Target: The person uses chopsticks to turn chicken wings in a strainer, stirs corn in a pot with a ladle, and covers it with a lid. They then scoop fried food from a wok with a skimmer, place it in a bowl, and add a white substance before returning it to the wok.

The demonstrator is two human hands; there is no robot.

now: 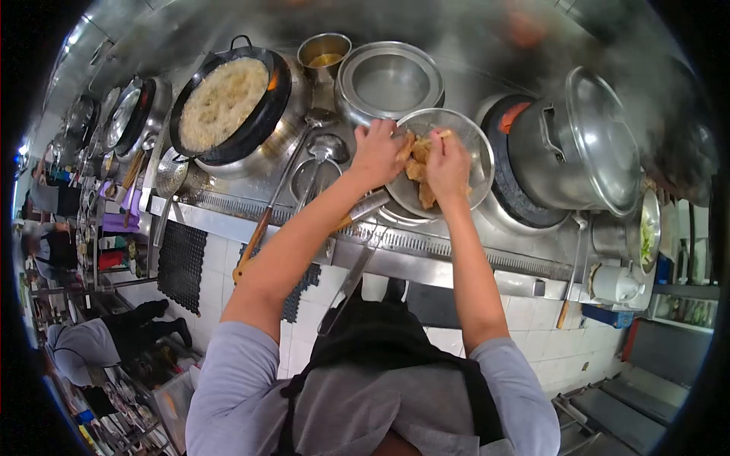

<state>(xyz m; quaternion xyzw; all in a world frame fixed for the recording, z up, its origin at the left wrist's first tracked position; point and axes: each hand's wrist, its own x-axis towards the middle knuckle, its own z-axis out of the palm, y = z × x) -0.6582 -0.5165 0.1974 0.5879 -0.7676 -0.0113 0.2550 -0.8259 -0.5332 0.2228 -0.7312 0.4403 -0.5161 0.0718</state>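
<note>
We see left hand (376, 152) curled at steel bowl (473, 144) rim, grip unclear, right hand (447, 163) closed on fried pieces (417, 169), rice wok (224, 99) left, lidded pot (585, 144) right, steam blurs top

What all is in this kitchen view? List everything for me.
wok: one, black, pale yellow food, back left
small pot: one, steel, behind centre
basin: one, steel, empty, back centre
bowl: one, steel, centre
food pieces: several, tan, in bowl
large pot: one, steel, lidded, right
ladles: two, steel, beside wok
floor mat: one, black, lower left
other person: one, grey top, lower left
left hand: one, bowl's left rim
right hand: one, on food pieces
</note>
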